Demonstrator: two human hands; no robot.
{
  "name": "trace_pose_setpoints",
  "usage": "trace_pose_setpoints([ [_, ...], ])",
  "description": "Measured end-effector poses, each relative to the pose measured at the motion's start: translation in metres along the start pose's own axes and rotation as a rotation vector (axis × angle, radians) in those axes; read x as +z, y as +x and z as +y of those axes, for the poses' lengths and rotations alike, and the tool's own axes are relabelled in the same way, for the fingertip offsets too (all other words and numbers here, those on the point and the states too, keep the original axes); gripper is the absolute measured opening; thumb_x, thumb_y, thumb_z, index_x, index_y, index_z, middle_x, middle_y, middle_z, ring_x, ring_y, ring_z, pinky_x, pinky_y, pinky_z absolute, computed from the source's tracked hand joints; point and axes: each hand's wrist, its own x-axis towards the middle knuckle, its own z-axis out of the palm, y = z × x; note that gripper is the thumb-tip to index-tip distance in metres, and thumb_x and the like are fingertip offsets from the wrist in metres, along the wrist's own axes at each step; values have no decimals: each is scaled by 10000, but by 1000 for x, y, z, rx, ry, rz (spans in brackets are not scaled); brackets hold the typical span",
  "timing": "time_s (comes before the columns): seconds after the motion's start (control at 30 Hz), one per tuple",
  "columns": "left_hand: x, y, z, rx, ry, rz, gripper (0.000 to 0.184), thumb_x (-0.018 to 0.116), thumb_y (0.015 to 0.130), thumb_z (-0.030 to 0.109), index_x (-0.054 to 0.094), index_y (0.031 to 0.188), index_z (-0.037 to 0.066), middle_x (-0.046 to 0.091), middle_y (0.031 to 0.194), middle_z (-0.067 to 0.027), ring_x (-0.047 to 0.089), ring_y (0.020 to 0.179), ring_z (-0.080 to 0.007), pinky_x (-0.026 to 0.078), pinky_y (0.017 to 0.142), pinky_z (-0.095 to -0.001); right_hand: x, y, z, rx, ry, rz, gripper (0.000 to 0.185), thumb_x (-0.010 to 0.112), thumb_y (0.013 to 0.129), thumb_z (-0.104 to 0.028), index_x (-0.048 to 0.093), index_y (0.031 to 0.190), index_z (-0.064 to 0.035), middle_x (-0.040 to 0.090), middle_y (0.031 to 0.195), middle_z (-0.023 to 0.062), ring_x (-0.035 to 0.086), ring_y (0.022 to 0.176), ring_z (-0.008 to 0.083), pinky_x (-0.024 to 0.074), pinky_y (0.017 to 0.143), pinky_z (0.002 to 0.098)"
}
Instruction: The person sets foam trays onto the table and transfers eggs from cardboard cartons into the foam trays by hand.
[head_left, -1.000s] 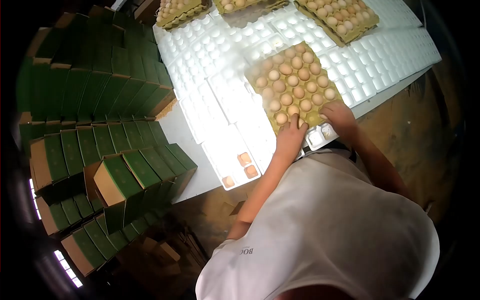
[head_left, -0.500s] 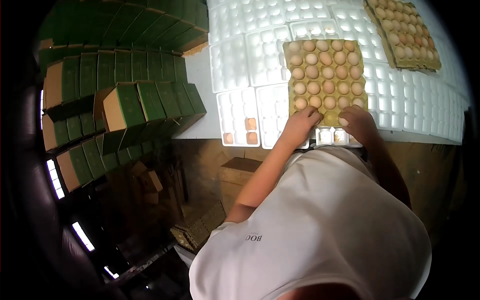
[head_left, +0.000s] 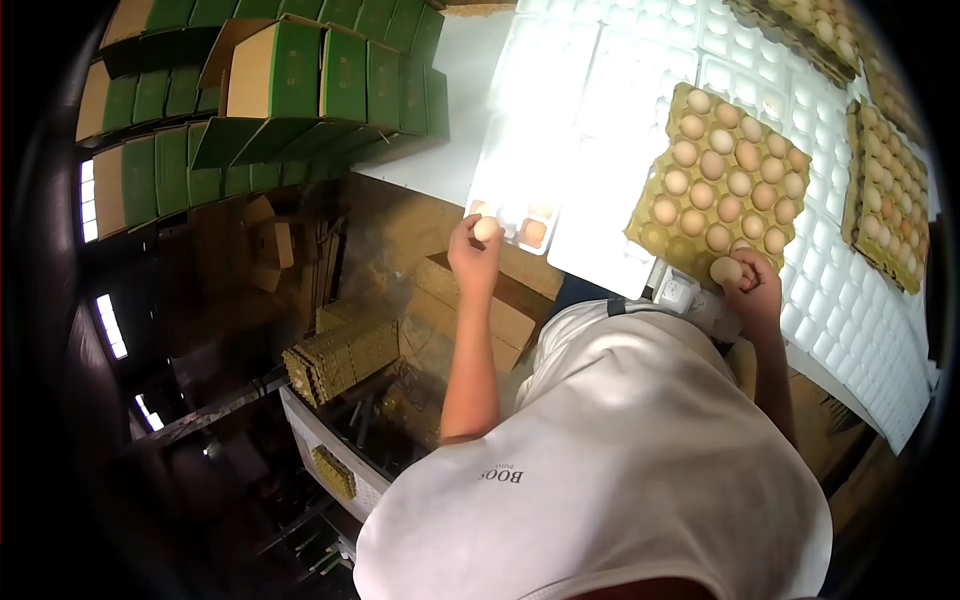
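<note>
"So, what does the left hand (head_left: 475, 252) have?"

"A pale, smooth, rounded egg (head_left: 486, 229), pinched between thumb and fingers. It is over the near corner of a white tray (head_left: 508, 241) that holds a few browner eggs (head_left: 534, 234). One of those is partly hidden behind the pale one."

"And the right hand (head_left: 760, 292)?"

"Its fingers are curled around a second egg (head_left: 726, 270), light beige, at the near edge of an olive-yellow pulp tray (head_left: 683, 249). Its fingertips are hard to make out, and I cannot tell whether this egg touches the pulp."

"How does the pulp tray look?"

"It sits at an angle, filled with rows of cream to light brown eggs (head_left: 739, 183). Bare cups show at its near left corner. Its near right corner is partly covered by the hand."

"What lies around it?"

"White trays (head_left: 815, 290) spread over the table (head_left: 415, 172); glare washes out the pockets of those at centre. More egg-filled pulp trays (head_left: 888, 190) stand at the right, the farthest cut off by the picture's dark, curved border. At the left are green boxes (head_left: 297, 75), cropped at the top. Beneath, the floor area is dim, with an open brown carton (head_left: 485, 312)."
</note>
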Motion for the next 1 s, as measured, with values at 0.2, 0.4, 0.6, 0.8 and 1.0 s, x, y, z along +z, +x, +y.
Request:
trace_pose_setpoints([
  [0.2,15,82,-26,133,128,-184,364,811,863,148,712,1190,21,732,1120,-151,703,853,-267,575,759,-373,109,14,-74,-246,-444,-167,372,776,756,21,668,1110,-21,643,1045,71,661,926,177,546,801,310],
  [0.4,-6,102,-50,221,110,-313,232,698,962,179,738,1142,38,728,1098,-158,712,914,-313,573,808,-412,270,86,-62,-446,-292,-318,350,794,783,-54,666,1109,-45,646,1063,107,647,934,256,542,809,362],
  [0.6,-32,93,-48,221,29,-428,188,689,982,194,743,1077,40,725,1017,-143,711,842,-300,569,765,-393,324,105,-52,-500,-498,-301,286,735,852,-35,687,1134,-44,672,1101,134,652,1016,334,545,862,423],
  [0.8,3,91,-36,557,17,-647,150,718,909,90,743,1056,69,706,1050,-134,671,988,-352,549,858,-445,219,39,-64,-506,-742,305,213,754,844,-51,725,1054,-65,686,1103,88,658,1061,310,545,897,417],
  [1.0,74,75,48,880,-39,-833,196,750,898,153,763,1080,82,717,935,-122,665,893,-335,547,799,-444,83,-27,-29,-237,-977,949,403,725,866,-62,644,1255,1,645,1268,192,589,1188,412,475,1046,500],
])
